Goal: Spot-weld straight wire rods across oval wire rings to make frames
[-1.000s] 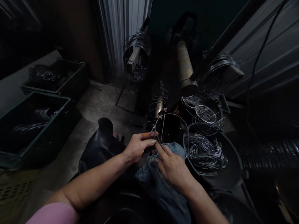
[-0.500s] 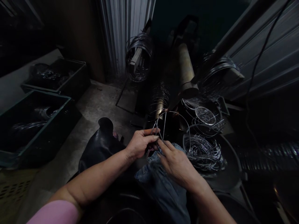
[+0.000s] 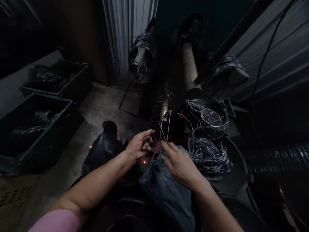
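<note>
My right hand (image 3: 177,162) pinches a bent wire frame (image 3: 168,127), a round loop with straight wires crossing it. The frame's top meets the welding machine's tip near a brass-coloured cylinder (image 3: 164,111), where a small orange glow shows. Just left of the frame, my left hand (image 3: 140,145) is closed with curled fingers and the thumb pointing right. A thin curved wire (image 3: 147,158) passes above and below it and seems gripped there, though the fingers hide the hold. Beneath my right hand lies blue denim cloth (image 3: 169,190).
Tangled wire pieces (image 3: 210,158) fill a round tub (image 3: 238,174) on the right. Wire coils (image 3: 142,58) hang at the back, beside a thick metal cylinder (image 3: 189,64). Dark green bins (image 3: 55,116) stand on the left. Sparks (image 3: 90,147) fly near the dark apron.
My left hand has drawn away from the wire frame, down and to the left. Sparks have appeared on the left and below that hand. My right hand stays on the frame.
</note>
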### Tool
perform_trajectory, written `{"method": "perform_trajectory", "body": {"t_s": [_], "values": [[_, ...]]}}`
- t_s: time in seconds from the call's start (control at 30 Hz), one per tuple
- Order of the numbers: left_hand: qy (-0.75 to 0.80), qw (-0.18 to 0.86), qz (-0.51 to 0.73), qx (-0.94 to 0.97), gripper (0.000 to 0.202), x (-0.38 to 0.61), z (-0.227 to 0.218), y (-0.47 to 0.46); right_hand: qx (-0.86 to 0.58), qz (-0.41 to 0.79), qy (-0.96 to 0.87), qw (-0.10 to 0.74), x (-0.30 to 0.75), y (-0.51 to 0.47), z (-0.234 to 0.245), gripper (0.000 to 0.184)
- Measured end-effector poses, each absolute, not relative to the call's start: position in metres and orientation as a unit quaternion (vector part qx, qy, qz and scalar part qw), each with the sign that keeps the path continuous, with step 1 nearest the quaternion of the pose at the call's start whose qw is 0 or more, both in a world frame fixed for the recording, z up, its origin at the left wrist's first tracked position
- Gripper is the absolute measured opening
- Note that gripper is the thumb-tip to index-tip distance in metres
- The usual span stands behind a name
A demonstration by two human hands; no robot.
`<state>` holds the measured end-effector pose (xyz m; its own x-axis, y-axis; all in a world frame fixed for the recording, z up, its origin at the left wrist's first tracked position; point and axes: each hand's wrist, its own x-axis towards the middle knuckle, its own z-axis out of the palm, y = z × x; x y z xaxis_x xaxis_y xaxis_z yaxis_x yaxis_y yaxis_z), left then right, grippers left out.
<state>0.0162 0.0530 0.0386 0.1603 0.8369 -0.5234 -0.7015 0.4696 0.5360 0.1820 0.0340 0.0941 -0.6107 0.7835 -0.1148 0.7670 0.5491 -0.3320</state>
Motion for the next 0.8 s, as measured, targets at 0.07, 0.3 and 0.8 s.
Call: {"method": "perform_trajectory", "body": {"t_s": [0.07,0.3,0.8], "values": [[0.414,0.751,0.484,0.172,0.033,0.017,0.044,0.054,-0.443,0.180,-0.878,0.025,0.182,0.034,0.093,0.044],[0.443,0.696,0.483,0.293,0.026,0.026,0.063,0.056,-0.440,0.191,-0.877,0.039,0.180,0.034,0.093,0.043],[0.451,0.693,0.479,0.294,0.026,0.023,0.053,0.060,-0.473,0.187,-0.860,0.041,0.171,0.031,0.088,0.043]]}}
